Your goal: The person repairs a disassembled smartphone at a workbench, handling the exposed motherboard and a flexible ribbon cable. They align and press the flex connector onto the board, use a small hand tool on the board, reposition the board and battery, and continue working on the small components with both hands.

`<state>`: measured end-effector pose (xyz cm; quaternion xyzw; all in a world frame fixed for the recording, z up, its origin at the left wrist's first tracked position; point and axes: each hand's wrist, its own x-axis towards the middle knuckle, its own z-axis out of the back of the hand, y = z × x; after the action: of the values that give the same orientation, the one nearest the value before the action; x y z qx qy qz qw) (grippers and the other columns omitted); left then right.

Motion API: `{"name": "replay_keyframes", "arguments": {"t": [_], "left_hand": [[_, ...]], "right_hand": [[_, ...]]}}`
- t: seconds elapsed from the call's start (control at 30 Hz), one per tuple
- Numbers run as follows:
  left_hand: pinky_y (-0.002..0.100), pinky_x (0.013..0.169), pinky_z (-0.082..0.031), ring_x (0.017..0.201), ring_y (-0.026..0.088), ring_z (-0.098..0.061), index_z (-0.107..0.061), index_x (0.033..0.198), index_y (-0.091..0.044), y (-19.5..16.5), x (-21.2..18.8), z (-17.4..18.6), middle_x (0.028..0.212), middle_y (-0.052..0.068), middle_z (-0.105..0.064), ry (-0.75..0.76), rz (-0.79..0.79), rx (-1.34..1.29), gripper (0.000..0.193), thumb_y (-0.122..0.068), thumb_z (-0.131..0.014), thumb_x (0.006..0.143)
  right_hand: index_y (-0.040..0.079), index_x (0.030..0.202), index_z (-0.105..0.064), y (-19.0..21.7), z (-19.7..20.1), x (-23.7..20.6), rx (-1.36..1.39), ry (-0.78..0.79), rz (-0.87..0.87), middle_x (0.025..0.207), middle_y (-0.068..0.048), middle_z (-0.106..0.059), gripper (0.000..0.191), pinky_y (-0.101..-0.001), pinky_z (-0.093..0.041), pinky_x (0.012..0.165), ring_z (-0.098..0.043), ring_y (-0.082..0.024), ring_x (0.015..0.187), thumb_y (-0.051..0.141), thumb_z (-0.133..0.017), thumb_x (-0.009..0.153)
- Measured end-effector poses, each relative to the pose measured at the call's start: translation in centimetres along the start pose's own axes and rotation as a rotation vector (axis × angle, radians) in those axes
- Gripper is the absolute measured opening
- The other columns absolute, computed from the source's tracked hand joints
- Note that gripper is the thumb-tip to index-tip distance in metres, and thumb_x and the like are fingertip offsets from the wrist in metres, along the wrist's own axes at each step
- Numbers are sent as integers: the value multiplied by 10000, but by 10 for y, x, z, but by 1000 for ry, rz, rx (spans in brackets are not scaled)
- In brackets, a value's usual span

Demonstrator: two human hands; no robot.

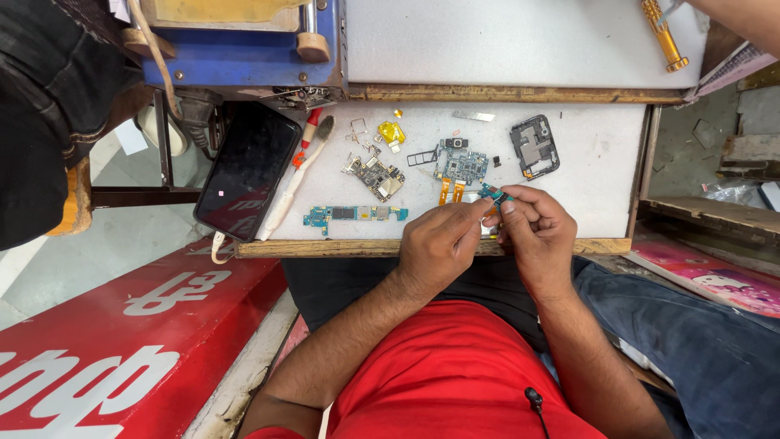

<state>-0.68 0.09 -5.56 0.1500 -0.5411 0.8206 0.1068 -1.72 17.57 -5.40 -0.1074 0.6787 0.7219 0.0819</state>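
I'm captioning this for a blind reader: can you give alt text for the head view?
Both hands, left hand and right hand, pinch a small teal circuit piece over a white work surface strewn with phone circuit boards and a dark phone.

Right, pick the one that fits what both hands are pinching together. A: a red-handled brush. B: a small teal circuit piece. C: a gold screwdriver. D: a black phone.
B: the left hand and right hand meet fingertip to fingertip on a small teal circuit piece above the white work mat, while the black phone lies untouched at the mat's left edge.
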Motion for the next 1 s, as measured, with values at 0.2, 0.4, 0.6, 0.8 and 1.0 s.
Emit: {"name": "replay_keyframes", "arguments": {"t": [0.2, 0.4, 0.6, 0.8, 1.0], "left_hand": [[372, 792, -625, 924, 268, -751, -666, 1250, -80, 0, 0, 0, 1006, 108, -736, 22, 18, 22, 335, 11, -694, 929], [367, 793, -626, 930, 263, -752, -657, 1248, -75, 1, -1, -1, 1011, 107, -735, 1, -6, 42, 325, 9, -691, 936], [350, 776, -630, 918, 248, -756, -663, 1264, -74, 0, 0, 0, 1000, 97, -740, 0, -9, 43, 328, 18, -680, 949], [350, 773, -633, 919, 249, -757, -670, 1253, -73, -1, 0, 1, 1000, 103, -741, -11, -14, 46, 316, 12, -681, 950], [351, 774, -629, 924, 251, -756, -674, 1245, -75, -2, 1, 2, 989, 102, -738, -16, -15, 57, 307, 5, -684, 948]], "right_hand": [[-27, 1276, -633, 1, 0, 0, -2, 7, -4, 938, -87, -757, 231, -186, -521, 615, -674, -66, 775, 68, -598, 1068], [-25, 1262, -635, 1, 0, 0, -29, 1, -9, 927, -84, -759, 221, -180, -512, 597, -655, -51, 741, 63, -593, 1063], [-21, 1259, -648, 3, -2, 0, -61, 19, -8, 906, -83, -762, 226, -173, -493, 583, -627, -43, 700, 72, -608, 1057], [-19, 1254, -645, 3, -2, 0, -59, 14, -4, 921, -73, -765, 235, -172, -497, 592, -654, -39, 745, 84, -609, 1046], [-12, 1256, -652, 2, -2, -1, -58, 13, -1, 897, -72, -766, 233, -173, -493, 585, -630, -37, 698, 93, -613, 1052]]}}
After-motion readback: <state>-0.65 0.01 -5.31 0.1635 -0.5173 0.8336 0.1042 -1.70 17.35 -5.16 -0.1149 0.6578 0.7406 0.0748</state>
